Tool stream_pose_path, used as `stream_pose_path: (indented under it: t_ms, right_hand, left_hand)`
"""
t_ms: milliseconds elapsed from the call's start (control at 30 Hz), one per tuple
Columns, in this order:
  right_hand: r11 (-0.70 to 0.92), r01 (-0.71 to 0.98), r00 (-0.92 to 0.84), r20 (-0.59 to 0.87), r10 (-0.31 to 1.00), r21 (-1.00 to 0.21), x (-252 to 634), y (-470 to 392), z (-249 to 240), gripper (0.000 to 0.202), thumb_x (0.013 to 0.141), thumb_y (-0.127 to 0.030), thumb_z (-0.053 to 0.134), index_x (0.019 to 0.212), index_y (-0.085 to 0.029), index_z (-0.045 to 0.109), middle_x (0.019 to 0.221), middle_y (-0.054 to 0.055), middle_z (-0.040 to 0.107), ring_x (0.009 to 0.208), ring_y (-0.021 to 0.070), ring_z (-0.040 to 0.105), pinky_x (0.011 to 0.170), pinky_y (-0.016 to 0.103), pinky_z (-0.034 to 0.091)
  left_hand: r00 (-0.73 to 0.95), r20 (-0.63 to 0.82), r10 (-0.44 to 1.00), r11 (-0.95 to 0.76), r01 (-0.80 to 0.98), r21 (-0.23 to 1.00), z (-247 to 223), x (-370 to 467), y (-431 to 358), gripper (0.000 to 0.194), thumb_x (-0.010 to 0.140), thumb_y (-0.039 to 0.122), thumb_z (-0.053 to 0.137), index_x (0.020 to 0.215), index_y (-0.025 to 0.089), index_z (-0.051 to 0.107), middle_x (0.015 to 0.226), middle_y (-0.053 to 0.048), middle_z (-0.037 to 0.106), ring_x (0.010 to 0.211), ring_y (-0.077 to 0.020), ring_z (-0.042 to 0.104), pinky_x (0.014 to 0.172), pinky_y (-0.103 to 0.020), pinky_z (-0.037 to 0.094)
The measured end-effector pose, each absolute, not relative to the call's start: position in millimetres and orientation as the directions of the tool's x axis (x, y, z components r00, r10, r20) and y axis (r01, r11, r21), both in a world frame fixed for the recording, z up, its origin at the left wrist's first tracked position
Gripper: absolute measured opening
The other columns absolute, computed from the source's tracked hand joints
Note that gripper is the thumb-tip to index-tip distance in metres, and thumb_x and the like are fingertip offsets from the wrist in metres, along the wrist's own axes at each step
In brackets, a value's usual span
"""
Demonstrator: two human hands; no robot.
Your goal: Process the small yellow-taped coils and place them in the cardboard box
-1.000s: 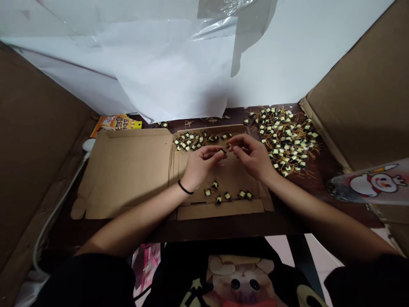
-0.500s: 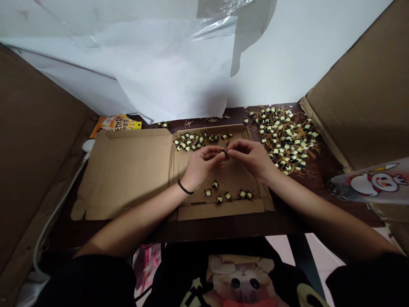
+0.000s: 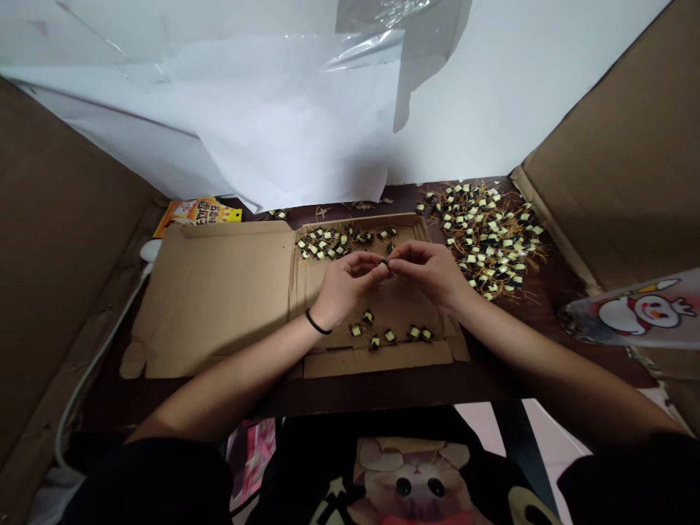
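Over the open cardboard box, my left hand (image 3: 344, 286) pinches a small black-and-yellow transformer coil (image 3: 384, 263) between thumb and fingers. My right hand (image 3: 430, 271) meets it from the other side, its thumb and forefinger closed at the coil's end; any fine wire between them is too small to make out. Below the hands, several loose coils (image 3: 390, 335) of the same kind lie on the box floor. Behind my left hand, a cluster of coils (image 3: 327, 243) with thin copper-coloured leads sits along the box's back side.
A large heap of coils (image 3: 486, 237) covers the dark table at right. The flat lid (image 3: 219, 292) of the cardboard box spreads left. Around stand cardboard walls (image 3: 623, 168); a yellow packet (image 3: 200, 212), a white cable (image 3: 98, 357) and a printed clear cup (image 3: 639, 313) lie near the edges.
Both hands stay nearly in place, with the coil still pinched between them. The fingertips have shifted slightly, and the coil sits a touch lower.
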State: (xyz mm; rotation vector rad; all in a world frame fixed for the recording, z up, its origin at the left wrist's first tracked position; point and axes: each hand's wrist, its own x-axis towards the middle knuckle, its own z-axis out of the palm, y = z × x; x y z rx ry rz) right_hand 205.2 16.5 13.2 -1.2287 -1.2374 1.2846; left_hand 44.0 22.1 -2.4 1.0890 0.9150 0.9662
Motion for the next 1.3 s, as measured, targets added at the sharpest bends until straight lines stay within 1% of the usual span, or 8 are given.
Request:
stream_pose_path:
  t_ms: [133, 233, 500, 633, 767, 900, 1067, 1300]
  right_hand:
    - [-0.215, -0.172, -0.033, -0.212, 0.977, -0.961, 201, 13, 15, 0.018, 0.055, -0.027, 0.075, 0.064, -0.017, 0.064, 0.059, -0.002, 0.06, 0.056, 0.01, 0.056, 0.046, 0.02, 0.043]
    - [-0.333, -0.298, -0.069, -0.328, 0.942, -0.895, 199, 13, 18, 0.017, 0.053, -0.024, 0.075, 0.062, -0.016, 0.063, 0.058, -0.003, 0.057, 0.056, 0.0086, 0.054, 0.047, 0.02, 0.048]
    - [-0.403, -0.39, -0.176, -0.363, 0.915, -0.828, 205, 18, 14, 0.014, 0.058, -0.019, 0.072, 0.067, -0.017, 0.061, 0.063, -0.003, 0.058, 0.057, 0.0077, 0.055, 0.06, 0.027, 0.057]
    - [-0.323, -0.28, -0.139, -0.294, 0.946, -0.904, 204, 18, 13, 0.016, 0.06, -0.025, 0.072, 0.068, -0.017, 0.061, 0.062, -0.003, 0.059, 0.057, 0.0103, 0.058, 0.056, 0.027, 0.053]
    - [-0.033, -0.056, 0.004, -0.033, 0.999, -0.998, 206, 18, 13, 0.012, 0.066, -0.026, 0.065, 0.074, -0.018, 0.063, 0.063, -0.004, 0.058, 0.053, 0.008, 0.05, 0.05, 0.023, 0.043]
    - [0.165, 0.117, 0.034, 0.17, 0.985, -0.979, 211, 18, 15, 0.013, 0.073, -0.027, 0.061, 0.082, -0.019, 0.064, 0.072, -0.002, 0.06, 0.055, 0.0078, 0.048, 0.051, 0.024, 0.038]
    - [0.183, 0.256, 0.001, 0.189, 0.982, -0.949, 211, 16, 18, 0.013, 0.073, -0.03, 0.065, 0.071, -0.018, 0.063, 0.067, -0.001, 0.059, 0.059, 0.0093, 0.048, 0.054, 0.024, 0.036]
    - [0.084, 0.144, -0.007, 0.083, 0.996, -0.986, 210, 21, 11, 0.017, 0.069, -0.033, 0.068, 0.068, -0.017, 0.061, 0.058, -0.004, 0.054, 0.053, 0.0083, 0.044, 0.052, 0.024, 0.033]
  left_hand:
    - [0.291, -0.093, 0.952, 0.138, -0.14, 0.98, -2, 45, 21, 0.041, 0.059, 0.037, 0.082, 0.087, 0.012, 0.065, 0.077, -0.004, 0.069, 0.071, -0.0135, 0.065, 0.064, -0.025, 0.052]
    - [0.292, -0.107, 0.95, 0.154, -0.14, 0.978, -1, 45, 21, 0.04, 0.059, 0.037, 0.083, 0.086, 0.013, 0.065, 0.076, -0.003, 0.069, 0.07, -0.0132, 0.065, 0.063, -0.025, 0.052]
    - [0.327, -0.119, 0.938, 0.199, -0.223, 0.954, -1, 44, 22, 0.036, 0.063, 0.035, 0.08, 0.086, 0.014, 0.064, 0.077, -0.002, 0.069, 0.07, -0.0134, 0.066, 0.061, -0.025, 0.055]
    - [0.346, -0.146, 0.927, 0.237, -0.237, 0.942, 1, 44, 22, 0.037, 0.063, 0.035, 0.08, 0.087, 0.013, 0.063, 0.078, -0.004, 0.07, 0.074, -0.0157, 0.068, 0.06, -0.025, 0.055]
    - [0.34, -0.159, 0.927, 0.247, -0.231, 0.941, 2, 43, 22, 0.039, 0.063, 0.037, 0.081, 0.088, 0.013, 0.062, 0.076, -0.005, 0.07, 0.075, -0.0179, 0.07, 0.059, -0.024, 0.054]
    - [0.334, -0.152, 0.93, 0.237, -0.229, 0.944, 1, 43, 22, 0.039, 0.065, 0.037, 0.08, 0.089, 0.012, 0.062, 0.077, -0.005, 0.071, 0.076, -0.0177, 0.07, 0.058, -0.023, 0.053]
    - [0.346, -0.143, 0.927, 0.232, -0.233, 0.944, 1, 43, 22, 0.039, 0.064, 0.037, 0.08, 0.089, 0.013, 0.061, 0.079, -0.006, 0.071, 0.076, -0.0177, 0.07, 0.059, -0.024, 0.053]
    - [0.353, -0.149, 0.924, 0.242, -0.234, 0.942, 1, 43, 23, 0.039, 0.064, 0.039, 0.079, 0.088, 0.013, 0.063, 0.078, -0.005, 0.071, 0.074, -0.0165, 0.069, 0.058, -0.024, 0.052]
